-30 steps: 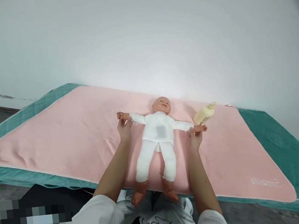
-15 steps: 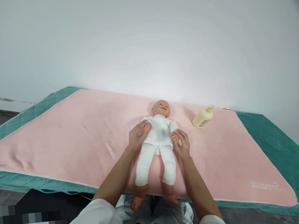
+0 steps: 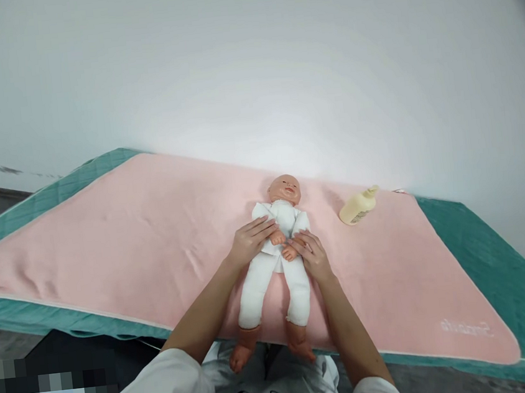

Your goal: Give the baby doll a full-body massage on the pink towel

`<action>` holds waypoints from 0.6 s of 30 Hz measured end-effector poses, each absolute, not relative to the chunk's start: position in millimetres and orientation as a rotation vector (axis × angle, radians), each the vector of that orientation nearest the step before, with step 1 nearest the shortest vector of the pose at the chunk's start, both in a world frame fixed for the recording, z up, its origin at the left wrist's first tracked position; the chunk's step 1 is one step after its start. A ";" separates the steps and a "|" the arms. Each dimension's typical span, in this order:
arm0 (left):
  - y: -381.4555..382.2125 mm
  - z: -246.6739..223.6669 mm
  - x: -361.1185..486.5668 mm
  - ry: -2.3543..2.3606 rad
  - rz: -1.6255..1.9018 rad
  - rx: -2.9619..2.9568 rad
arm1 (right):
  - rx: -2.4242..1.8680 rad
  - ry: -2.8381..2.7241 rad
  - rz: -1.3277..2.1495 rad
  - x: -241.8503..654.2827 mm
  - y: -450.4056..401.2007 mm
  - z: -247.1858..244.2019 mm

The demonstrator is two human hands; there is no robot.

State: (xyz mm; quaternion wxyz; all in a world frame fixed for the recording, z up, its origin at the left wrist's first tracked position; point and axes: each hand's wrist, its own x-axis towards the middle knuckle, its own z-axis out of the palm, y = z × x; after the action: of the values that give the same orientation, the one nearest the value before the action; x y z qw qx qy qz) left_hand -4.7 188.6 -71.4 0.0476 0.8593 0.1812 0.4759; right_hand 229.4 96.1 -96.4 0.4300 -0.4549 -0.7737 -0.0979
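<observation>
A baby doll (image 3: pixel 286 219) in a white cloth top and trousers lies on its back, head toward the wall and bare feet at the near edge. Its forearms are bent in over its belly, the doll's hands close together. From the left, my left hand (image 3: pixel 251 241) holds one doll arm, long fingers laid over the sleeve near the wrist. My right hand (image 3: pixel 314 256) is closed about the other arm, its fingers across the forearm. Both thumbs are mostly hidden. Right of the doll, a pale yellow pump bottle (image 3: pixel 357 207) lies tilted on its side, apart from my hands.
Beneath the doll is a pink mat (image 3: pixel 121 236) spread over a green quilted mattress (image 3: pixel 499 265). A white wall (image 3: pixel 249 73) rises along the far side. A dark surface (image 3: pixel 72 354) shows below the bed at lower left, partly pixelated.
Both my hands have moved inward, bringing the doll's arms from its sides to across its belly. The bottle stays where it was on the mat.
</observation>
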 end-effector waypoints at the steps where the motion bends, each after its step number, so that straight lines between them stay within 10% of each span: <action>1: 188.6 -71.6 -4.4 0.548 1.455 2.616 | -1.130 -1.930 -0.245 229.4 96.3 -96.4; 18: 187.4 -78.8 -3.4 0.893 1.640 1.892 | -1.210 -1.457 -0.094 237.4 96.2 -99.5</action>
State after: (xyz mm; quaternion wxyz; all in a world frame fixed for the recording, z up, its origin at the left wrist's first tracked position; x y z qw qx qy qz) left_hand -3.4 187.4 -78.8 0.2391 0.6911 0.3262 0.5991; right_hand 237.4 96.2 -99.5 0.5832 -0.5184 -0.6241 -0.0402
